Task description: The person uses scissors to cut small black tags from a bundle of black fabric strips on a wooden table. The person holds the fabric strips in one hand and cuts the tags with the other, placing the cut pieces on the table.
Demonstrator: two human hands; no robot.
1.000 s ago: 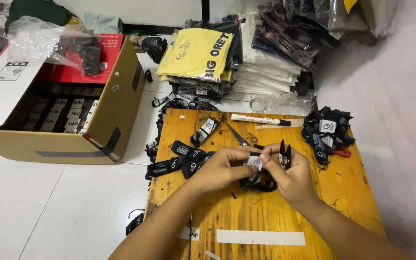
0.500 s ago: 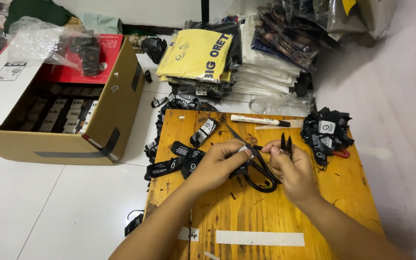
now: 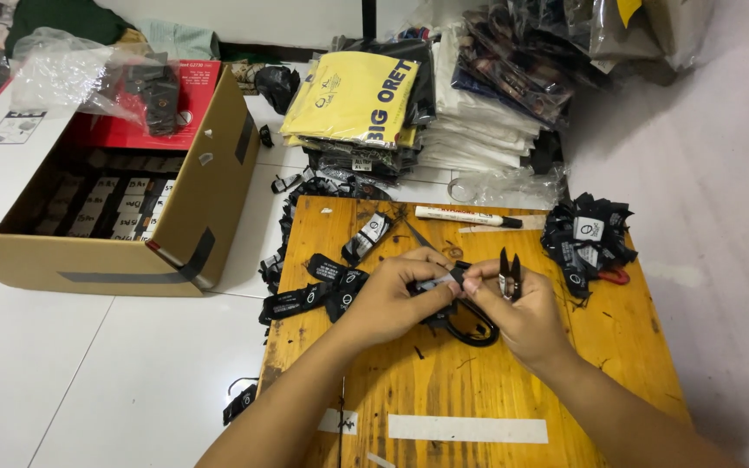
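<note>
Left hand (image 3: 392,299) and right hand (image 3: 513,312) are both pinching one black strap (image 3: 444,282) between closed fingertips; right hand is also gripping thread snips (image 3: 509,276), above the wooden table (image 3: 478,390).

My left hand (image 3: 389,299) and right hand (image 3: 522,312) meet fingertip to fingertip, both pinched shut, forearms angling in from below.

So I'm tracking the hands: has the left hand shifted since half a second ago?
Yes, slightly. The left hand has moved right, away from the black strap pieces and toward the right hand, judged against the white marker.
</note>
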